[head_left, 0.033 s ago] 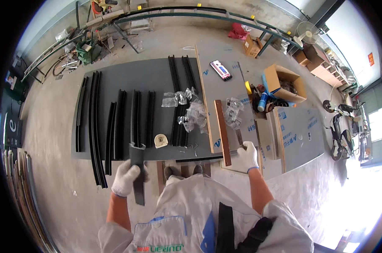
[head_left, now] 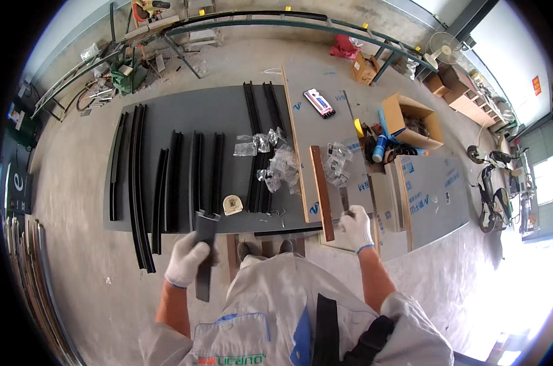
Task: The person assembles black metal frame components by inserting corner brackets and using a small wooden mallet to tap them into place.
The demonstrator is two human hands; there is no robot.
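My left hand (head_left: 188,258), in a white glove, is closed round a short dark profile piece (head_left: 204,277), held upright and slightly tilted at the table's front edge. My right hand (head_left: 357,229), gloved too, is closed on a narrow strip-like tool (head_left: 344,198) that points away from me. Its kind is unclear, and the fingers hide its lower part. Just left of that hand lies a reddish-brown bar (head_left: 322,195) on the pale boards. A cream tape measure (head_left: 232,205) sits on the grey table (head_left: 167,97) between my hands.
Several long black profiles (head_left: 174,177) lie lengthwise on the table, some overhanging the front. Clear plastic bags (head_left: 284,166) cover two profiles. Stacked boards (head_left: 432,195), an open cardboard box (head_left: 420,125), a blue can (head_left: 380,148) and a phone-like object (head_left: 319,102) are to the right.
My left hand has shifted slightly right with the profile piece, which has tilted a little. My right hand has moved barely, its grip kept.
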